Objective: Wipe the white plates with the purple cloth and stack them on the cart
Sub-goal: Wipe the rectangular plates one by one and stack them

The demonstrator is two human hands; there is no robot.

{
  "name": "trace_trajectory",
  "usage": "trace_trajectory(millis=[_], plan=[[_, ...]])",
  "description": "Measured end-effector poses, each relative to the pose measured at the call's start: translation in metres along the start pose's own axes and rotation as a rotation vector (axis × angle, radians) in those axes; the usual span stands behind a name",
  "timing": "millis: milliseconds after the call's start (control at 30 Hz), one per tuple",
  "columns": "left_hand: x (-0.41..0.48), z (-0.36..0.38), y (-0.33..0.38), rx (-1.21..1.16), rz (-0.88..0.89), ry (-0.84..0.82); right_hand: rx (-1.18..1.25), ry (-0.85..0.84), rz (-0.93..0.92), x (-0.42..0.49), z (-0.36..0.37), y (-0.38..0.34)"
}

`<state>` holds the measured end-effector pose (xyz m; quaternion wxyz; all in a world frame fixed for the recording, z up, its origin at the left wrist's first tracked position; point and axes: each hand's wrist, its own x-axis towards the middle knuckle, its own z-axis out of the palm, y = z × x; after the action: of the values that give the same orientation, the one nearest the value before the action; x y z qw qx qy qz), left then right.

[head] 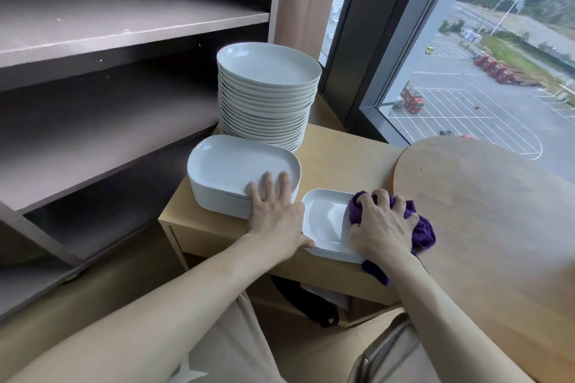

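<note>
– While the right hand (382, 227) grips the purple cloth (423, 232), knuckles up and fingers curled into the wad, it presses the cloth onto the small white plate (325, 221) at the near edge of the cart (342, 162). Hand and cloth cover the plate's right part.
– Left hand (273, 211)?
– Flat, fingers straight and spread, resting on top of the oblong plate stack (230, 168). Thumb lies against the small plate's near-left rim. It holds nothing.
– One small plate, or several?
– Layered rims show along the near edge; the count cannot be told.
– Other plates?
– A tall round plate stack (267, 96) behind the oblong one, toward the cart's far side. Its base is hidden by the oblong stack.
– Surroundings?
– Grey shelf unit (93, 78) on the left, cut off by the frame. Round wooden table (497, 211) on the right; whether it touches the cart cannot be told. Window (466, 71) beyond. A dark item (308, 298) sits under the cart top, kind unclear.
</note>
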<state>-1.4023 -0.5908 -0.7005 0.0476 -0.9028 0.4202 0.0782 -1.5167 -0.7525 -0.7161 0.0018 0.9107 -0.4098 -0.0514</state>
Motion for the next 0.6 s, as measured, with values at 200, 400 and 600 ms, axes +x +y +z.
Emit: trace_trajectory(millis=[200, 400, 600], plan=[[0.001, 0.005, -0.001, -0.017, 0.005, 0.016, 0.117, -0.001, -0.061, -0.007, -0.002, -0.028], [0.003, 0.011, -0.004, 0.002, 0.017, 0.057, 0.159, -0.062, -0.285, -0.023, -0.010, -0.045], [0.004, 0.015, -0.007, 0.031, 0.028, 0.089, 0.215, -0.103, -0.419, -0.033, -0.013, -0.037]])
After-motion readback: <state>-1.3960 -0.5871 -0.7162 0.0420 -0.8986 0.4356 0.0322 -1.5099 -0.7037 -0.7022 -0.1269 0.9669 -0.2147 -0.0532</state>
